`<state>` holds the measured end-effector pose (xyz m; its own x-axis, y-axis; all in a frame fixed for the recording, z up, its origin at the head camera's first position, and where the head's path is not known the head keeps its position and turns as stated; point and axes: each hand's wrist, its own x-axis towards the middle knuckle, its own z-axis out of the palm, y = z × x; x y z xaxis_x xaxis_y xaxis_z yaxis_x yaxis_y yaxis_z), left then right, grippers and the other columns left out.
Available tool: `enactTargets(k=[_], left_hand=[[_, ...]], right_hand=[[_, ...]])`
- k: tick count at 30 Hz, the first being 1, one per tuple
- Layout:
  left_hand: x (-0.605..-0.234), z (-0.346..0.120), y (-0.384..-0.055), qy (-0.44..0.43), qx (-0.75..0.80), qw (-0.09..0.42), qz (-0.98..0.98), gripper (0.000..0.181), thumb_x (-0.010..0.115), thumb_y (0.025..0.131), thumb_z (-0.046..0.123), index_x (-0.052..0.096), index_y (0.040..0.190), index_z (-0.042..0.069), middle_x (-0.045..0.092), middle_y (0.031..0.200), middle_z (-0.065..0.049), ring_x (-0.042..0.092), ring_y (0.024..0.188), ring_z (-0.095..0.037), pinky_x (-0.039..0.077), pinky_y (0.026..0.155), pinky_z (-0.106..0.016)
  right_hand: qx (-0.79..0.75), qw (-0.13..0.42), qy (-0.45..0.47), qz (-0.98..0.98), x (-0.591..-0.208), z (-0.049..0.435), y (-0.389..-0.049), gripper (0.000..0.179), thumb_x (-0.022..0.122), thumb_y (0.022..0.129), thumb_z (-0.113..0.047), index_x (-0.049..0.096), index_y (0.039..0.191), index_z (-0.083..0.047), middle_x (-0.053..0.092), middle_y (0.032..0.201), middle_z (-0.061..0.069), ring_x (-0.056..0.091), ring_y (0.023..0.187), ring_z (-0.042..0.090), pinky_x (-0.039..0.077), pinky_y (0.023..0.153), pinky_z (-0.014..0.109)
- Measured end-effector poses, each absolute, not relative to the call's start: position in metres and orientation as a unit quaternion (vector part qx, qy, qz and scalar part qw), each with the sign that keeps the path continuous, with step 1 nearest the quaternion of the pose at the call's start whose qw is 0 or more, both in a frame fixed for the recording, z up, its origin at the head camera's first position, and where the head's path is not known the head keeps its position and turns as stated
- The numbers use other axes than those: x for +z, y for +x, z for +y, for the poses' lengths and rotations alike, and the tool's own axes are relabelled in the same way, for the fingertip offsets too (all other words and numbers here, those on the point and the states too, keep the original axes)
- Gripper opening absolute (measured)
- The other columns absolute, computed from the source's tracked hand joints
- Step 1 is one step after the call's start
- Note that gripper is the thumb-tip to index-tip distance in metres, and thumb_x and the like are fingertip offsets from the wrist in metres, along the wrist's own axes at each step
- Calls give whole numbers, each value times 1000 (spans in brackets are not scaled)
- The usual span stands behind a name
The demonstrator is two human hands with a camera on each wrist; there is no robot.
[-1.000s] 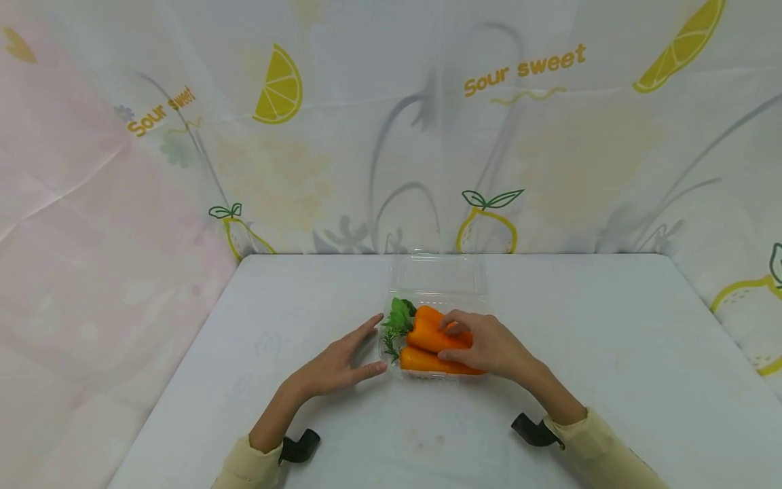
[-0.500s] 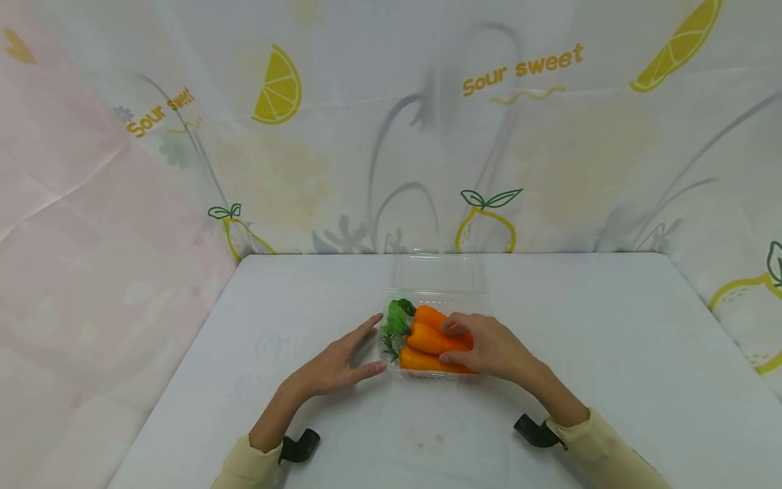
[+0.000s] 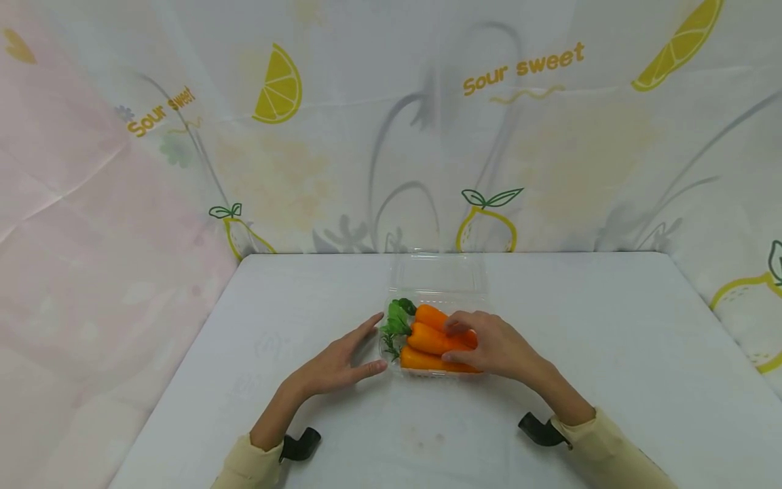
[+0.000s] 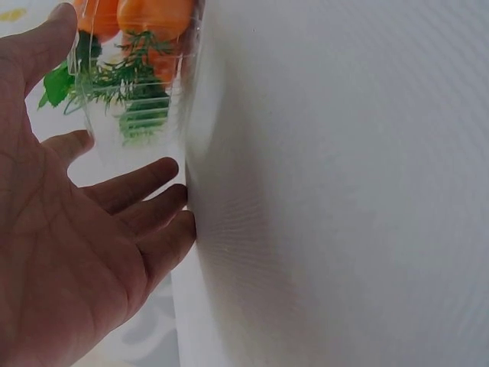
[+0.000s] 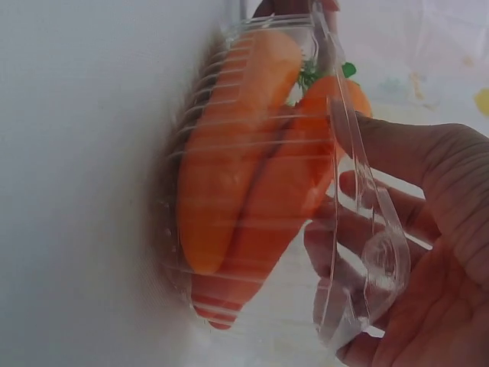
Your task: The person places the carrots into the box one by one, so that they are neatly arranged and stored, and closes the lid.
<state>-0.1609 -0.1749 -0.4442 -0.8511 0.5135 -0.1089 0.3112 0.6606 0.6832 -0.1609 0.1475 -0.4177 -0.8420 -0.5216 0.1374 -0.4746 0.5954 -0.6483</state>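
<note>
In the head view a clear plastic clamshell box (image 3: pixel 439 374), lid (image 3: pixel 437 274) folded back, stands mid-table. Three orange carrots lie in it side by side: a near carrot (image 3: pixel 421 358), a middle carrot (image 3: pixel 427 338) and a far carrot (image 3: pixel 430 316). Green leaves (image 3: pixel 397 318) and a feathery sprig (image 3: pixel 389 345) fill its left end. My right hand (image 3: pixel 497 343) reaches over the right end, thumb and fingers curved around the middle carrot; its far end is hidden. My left hand (image 3: pixel 334 367) lies beside the left wall, fingers spread, holding nothing.
A white table (image 3: pixel 275 305) carries the box. Behind it hangs a printed fabric backdrop (image 3: pixel 366 156) with lemon drawings. Black curved pieces (image 3: pixel 301 445) are worn at both wrists.
The carrots have settled a little under my right hand, and the far carrot shows more distinctly from the middle one. My right hand has shifted slightly right. The left hand stays put.
</note>
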Motion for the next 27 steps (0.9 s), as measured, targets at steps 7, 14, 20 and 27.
enactTargets(k=[7, 14, 20, 27], left_hand=[[-443, -175, -161, 229, 345, 151, 897, 83, 62, 91, 58, 16, 158, 39, 36, 155, -4, 30, 143, -26, 26, 112, -58], [-441, -177, -163, 242, 350, 158, 891, 87, 63, 91, 56, 13, 159, 35, 35, 156, -4, 31, 143, -26, 26, 112, -57], [-435, -181, -172, 256, 426, 178, 849, 81, 60, 99, 39, 10, 160, 21, 34, 156, -10, 35, 141, -31, 31, 111, -54], [-431, -173, -197, 195, 477, 142, 845, 66, 51, 103, 40, 22, 158, 16, 45, 149, -10, 44, 135, -33, 38, 106, -55]], right_hand=[[-372, 31, -256, 892, -413, 158, -164, 38, 81, 83, -32, 66, 112, -13, 68, 105, -3, 61, 100, 21, 51, 88, 48], [-386, -46, -246, 888, -418, 170, -174, 31, 80, 85, -25, 67, 109, -10, 69, 104, 5, 60, 100, 30, 50, 84, 52], [-389, -100, -213, 891, -420, 180, -187, 34, 81, 85, -24, 67, 111, -7, 69, 106, 7, 61, 99, 31, 51, 79, 51], [-373, -83, -170, 908, -419, 194, -210, 48, 74, 90, -30, 61, 129, -5, 64, 124, 16, 58, 106, 36, 51, 83, 53]])
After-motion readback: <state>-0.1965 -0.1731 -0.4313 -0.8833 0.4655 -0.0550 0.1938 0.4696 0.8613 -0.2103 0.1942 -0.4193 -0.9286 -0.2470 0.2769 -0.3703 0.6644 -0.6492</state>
